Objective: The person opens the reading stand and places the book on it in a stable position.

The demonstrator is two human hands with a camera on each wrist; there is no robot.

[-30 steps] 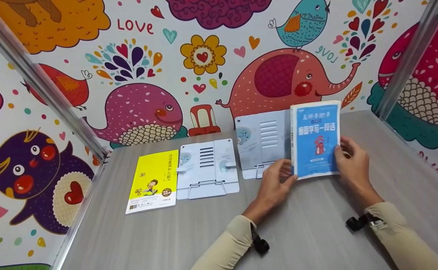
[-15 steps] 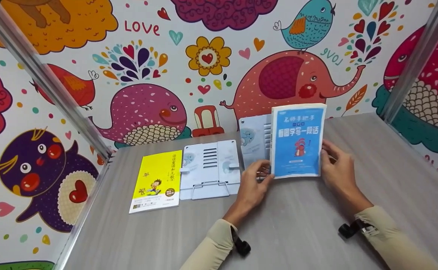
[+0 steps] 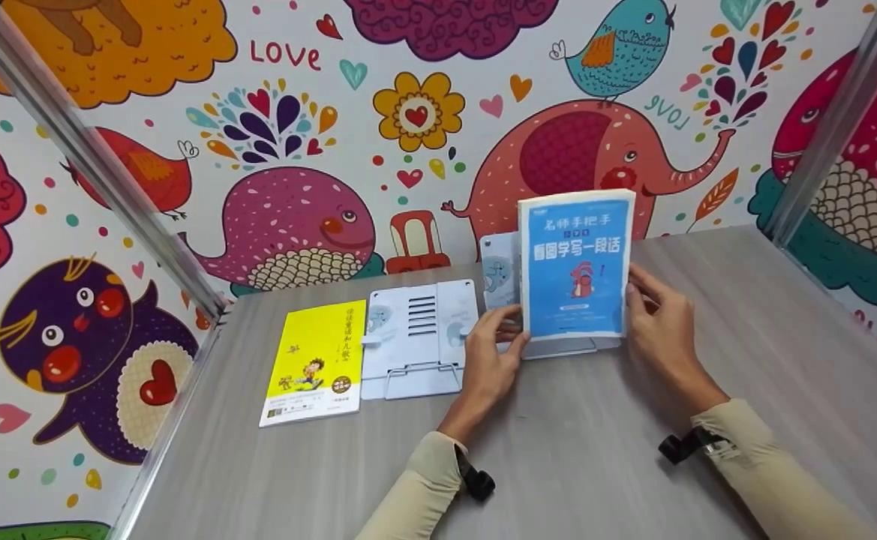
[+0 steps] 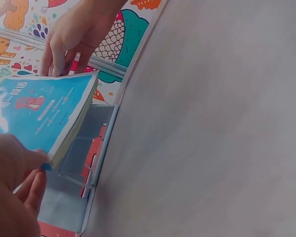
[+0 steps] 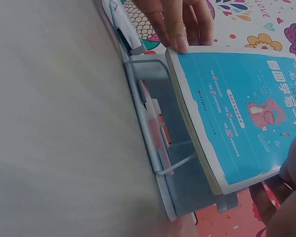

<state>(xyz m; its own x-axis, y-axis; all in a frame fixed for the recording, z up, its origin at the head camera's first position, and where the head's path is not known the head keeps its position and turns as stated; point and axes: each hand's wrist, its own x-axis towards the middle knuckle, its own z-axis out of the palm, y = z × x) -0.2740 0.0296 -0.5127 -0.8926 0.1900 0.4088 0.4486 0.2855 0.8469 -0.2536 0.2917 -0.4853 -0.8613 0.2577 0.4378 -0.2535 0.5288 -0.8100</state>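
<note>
The left hand [image 3: 489, 367] pinches the blue book [image 3: 575, 300] at its lower left corner, while the right hand [image 3: 665, 326] pinches its right edge, before a pale bookstand [image 3: 498, 274].

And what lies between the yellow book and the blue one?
In the head view: a slotted pale stand beside the yellow book, then the left hand holding the blue book, with part of a second stand showing behind.

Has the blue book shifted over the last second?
Yes. In the head view, the blue book has moved left against the printed elephant, and now hides most of the stand behind it.
</note>
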